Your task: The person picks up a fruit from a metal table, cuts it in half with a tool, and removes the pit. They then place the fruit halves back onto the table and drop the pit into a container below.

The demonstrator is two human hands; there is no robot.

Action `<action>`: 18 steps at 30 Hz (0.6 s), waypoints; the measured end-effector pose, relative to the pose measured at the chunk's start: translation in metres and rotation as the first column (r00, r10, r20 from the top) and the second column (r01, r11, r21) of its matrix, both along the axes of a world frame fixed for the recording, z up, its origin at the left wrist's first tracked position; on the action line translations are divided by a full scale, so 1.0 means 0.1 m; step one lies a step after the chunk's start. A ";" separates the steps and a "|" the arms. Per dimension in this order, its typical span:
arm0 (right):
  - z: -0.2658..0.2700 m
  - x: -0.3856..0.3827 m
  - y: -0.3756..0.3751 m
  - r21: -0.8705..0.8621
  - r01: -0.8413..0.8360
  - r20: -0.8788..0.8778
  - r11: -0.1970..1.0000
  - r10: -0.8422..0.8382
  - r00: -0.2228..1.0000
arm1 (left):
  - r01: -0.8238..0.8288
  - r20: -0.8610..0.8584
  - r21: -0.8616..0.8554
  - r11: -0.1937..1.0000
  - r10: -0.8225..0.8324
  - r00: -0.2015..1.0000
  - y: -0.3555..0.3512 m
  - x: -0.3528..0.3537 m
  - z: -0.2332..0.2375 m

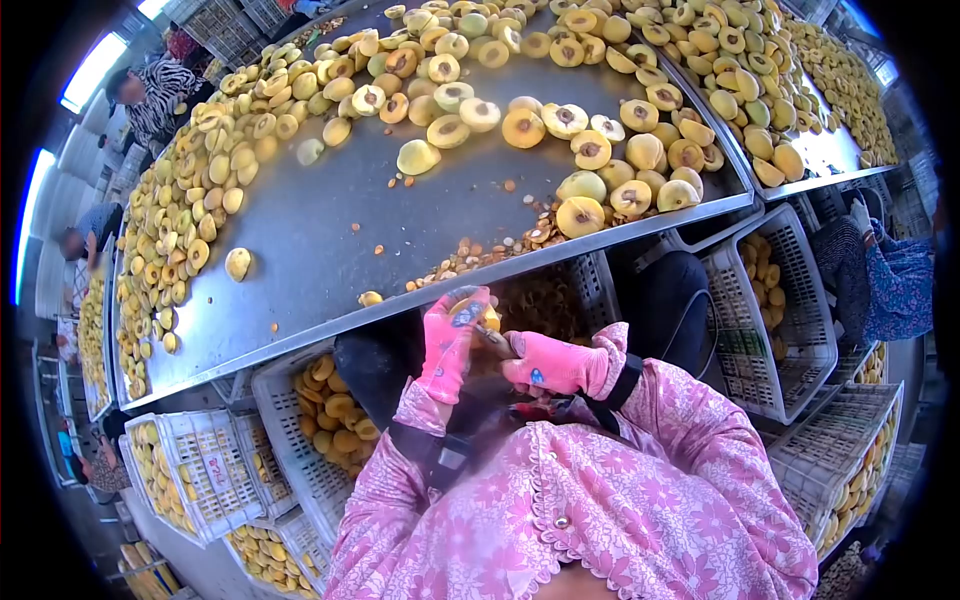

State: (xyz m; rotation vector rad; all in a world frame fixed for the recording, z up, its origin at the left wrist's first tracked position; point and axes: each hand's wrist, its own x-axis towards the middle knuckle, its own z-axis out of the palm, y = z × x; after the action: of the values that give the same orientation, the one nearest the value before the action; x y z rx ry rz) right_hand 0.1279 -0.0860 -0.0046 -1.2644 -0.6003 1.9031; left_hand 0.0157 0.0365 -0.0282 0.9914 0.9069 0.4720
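My left hand (453,345), in a pink glove, is closed around a yellow peach half (490,318) just below the table's front edge. My right hand (553,363), gloved in pink too, grips a small hand tool (495,342) whose working end meets the fruit; its exact kind is hidden. On the metal table (330,230) lie many halved peaches, some with brown stone hollows facing up. Loose peach stones and bits (490,255) gather along the front edge. Under my hands a crate (545,300) contains brownish scraps.
White plastic crates of peach halves stand to the left (290,430) and right (780,320) of my knees. More stacked crates (205,470) are at far left. A raised metal rim borders the table. Co-workers sit at left (155,100) and right (890,280).
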 end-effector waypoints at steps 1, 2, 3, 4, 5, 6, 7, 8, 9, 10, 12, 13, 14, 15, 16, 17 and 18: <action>0.06 -0.02 -0.01 0.009 -0.071 0.072 0.997 0.070 0.995 | -0.047 0.030 -0.050 0.998 0.048 0.998 -0.04 0.02 0.03; 0.07 -0.03 -0.01 0.037 -0.044 -0.017 0.998 0.044 0.999 | -0.094 0.059 -0.101 0.990 0.101 0.993 -0.09 0.04 0.07; 0.07 -0.03 -0.02 0.065 -0.015 -0.107 0.998 0.022 0.994 | -0.141 0.085 -0.152 0.978 0.155 0.984 -0.12 0.05 0.10; 0.07 -0.04 -0.03 0.089 0.017 -0.197 0.996 0.001 0.980 | -0.127 0.187 -0.182 0.975 0.161 0.969 -0.15 0.04 0.08; 0.07 -0.06 -0.05 0.085 0.046 -0.240 0.995 -0.025 0.971 | -0.160 0.211 -0.246 0.956 0.214 0.954 -0.18 0.06 0.09; 0.09 -0.07 -0.08 0.083 0.076 -0.280 0.994 -0.050 0.959 | -0.189 0.233 -0.309 0.932 0.267 0.935 -0.21 0.11 0.12; 0.12 -0.09 -0.09 0.078 0.107 -0.321 0.991 -0.077 0.944 | -0.213 0.250 -0.372 0.904 0.318 0.914 -0.24 0.13 0.13; 0.18 -0.12 -0.12 0.013 0.177 -0.353 0.984 -0.161 0.922 | -0.194 0.227 -0.350 0.916 0.284 0.932 -0.25 0.13 0.13; 0.17 -0.14 -0.15 0.028 0.186 -0.334 0.982 -0.166 0.928 | -0.173 0.224 -0.325 0.930 0.254 0.941 -0.28 0.12 0.20; 0.16 -0.12 -0.20 0.046 0.192 -0.313 0.980 -0.169 0.935 | -0.148 0.233 -0.323 0.935 0.230 0.945 -0.29 0.13 0.23; 0.17 -0.08 -0.27 0.121 0.193 -0.302 0.974 -0.149 0.942 | -0.103 0.314 -0.400 0.911 0.241 0.918 -0.28 0.09 0.22; 0.25 -0.05 -0.31 0.169 0.157 -0.422 0.973 -0.073 0.903 | -0.070 0.382 -0.470 0.880 0.274 0.882 -0.22 0.04 0.18; 0.30 0.00 -0.37 0.209 0.133 -0.420 0.969 -0.033 0.907 | -0.217 0.299 -0.499 0.839 0.402 0.865 -0.11 -0.02 0.18; 0.32 0.02 -0.42 0.242 0.106 -0.421 0.964 0.006 0.907 | -0.275 0.302 -0.344 0.898 0.383 0.873 -0.03 -0.15 0.18; 0.17 0.04 -0.39 0.365 0.044 -0.161 0.930 0.016 0.987 | -0.335 0.236 -0.312 0.889 0.414 0.879 0.06 -0.30 0.32; 0.02 0.06 -0.36 0.444 -0.046 0.119 0.895 -0.009 0.993 | -0.360 0.224 -0.129 0.924 0.381 0.897 0.17 -0.53 0.37; -0.35 0.02 -0.36 0.488 -0.175 0.447 0.855 -0.072 0.892 | -0.350 0.121 0.120 0.929 0.336 0.934 0.26 -0.72 0.52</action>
State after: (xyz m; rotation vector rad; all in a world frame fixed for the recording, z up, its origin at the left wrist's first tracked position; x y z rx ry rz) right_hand 0.1294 -0.1225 -0.0393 -1.3249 -1.3093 1.3327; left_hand -0.0564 0.0620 0.0235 0.9282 0.9715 0.8847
